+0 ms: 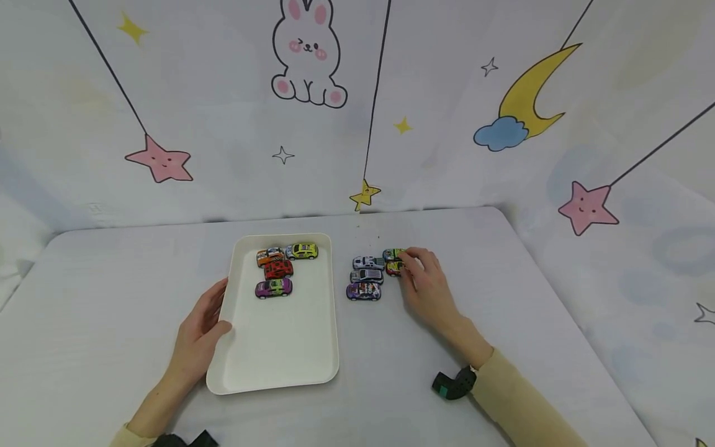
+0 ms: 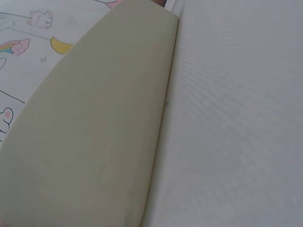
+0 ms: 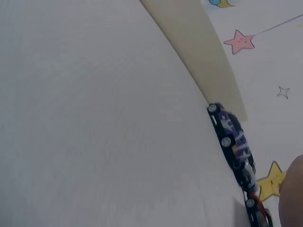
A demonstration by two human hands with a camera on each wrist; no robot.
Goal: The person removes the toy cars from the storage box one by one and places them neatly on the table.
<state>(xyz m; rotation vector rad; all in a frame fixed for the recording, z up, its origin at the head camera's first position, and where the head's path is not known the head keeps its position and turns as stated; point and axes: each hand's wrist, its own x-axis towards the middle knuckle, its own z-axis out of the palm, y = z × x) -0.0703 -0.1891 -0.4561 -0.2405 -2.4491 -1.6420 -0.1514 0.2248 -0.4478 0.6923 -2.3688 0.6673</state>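
A white tray (image 1: 279,347) lies on the table, holding an orange toy car (image 1: 270,256), a yellow one, a red toy car (image 1: 278,269) and a purple-green toy car (image 1: 274,288). My left hand (image 1: 195,338) grips its left rim, thumb on top. Right of the tray, silver toy cars (image 1: 366,276) and a purple-white toy car (image 1: 364,292) stand in a column. Beside them are a green toy car (image 1: 393,254) and a red-yellow toy car (image 1: 394,268). My right hand (image 1: 432,295) pinches the red-yellow car, its fingertips also overlapping the green one.
White cloth covers the table (image 1: 112,298), and a wall hanging with a rabbit (image 1: 307,56) and stars rises behind it. A black wrist device (image 1: 455,383) is by the right sleeve (image 1: 519,397). The left wrist view mostly shows the left sleeve (image 2: 94,123).
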